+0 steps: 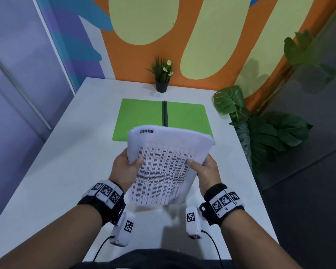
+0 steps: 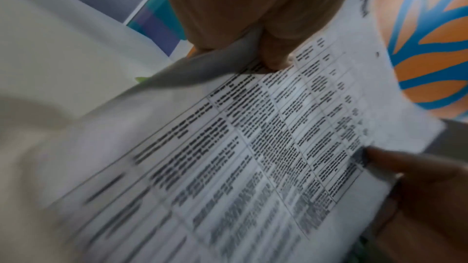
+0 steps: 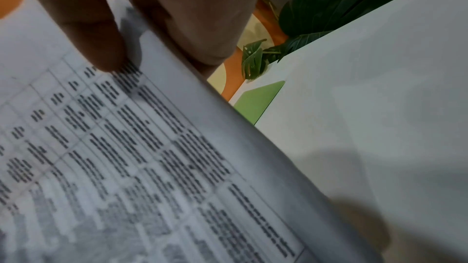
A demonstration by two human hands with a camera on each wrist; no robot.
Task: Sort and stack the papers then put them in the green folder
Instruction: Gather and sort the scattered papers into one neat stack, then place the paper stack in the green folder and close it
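A stack of printed papers [image 1: 163, 167] with a table of text and "ADMIN" handwritten at its top is held tilted above the white table [image 1: 70, 152]. My left hand [image 1: 126, 166] grips its left edge, thumb on top. On the right edge my right hand [image 1: 204, 169] holds it the same way. The wrist views show the papers [image 2: 253, 157] [image 3: 126, 157] close up, with the left hand [image 2: 266, 27] and the right hand [image 3: 152, 17] pinching them. The green folder [image 1: 144, 117] lies open flat beyond the stack, its dark spine in the middle; one corner of the folder [image 3: 258, 99] shows past the sheets.
A small potted plant [image 1: 162, 76] stands at the table's far edge behind the folder. Large-leaved plants [image 1: 260, 125] crowd the table's right side. A painted wall rises behind.
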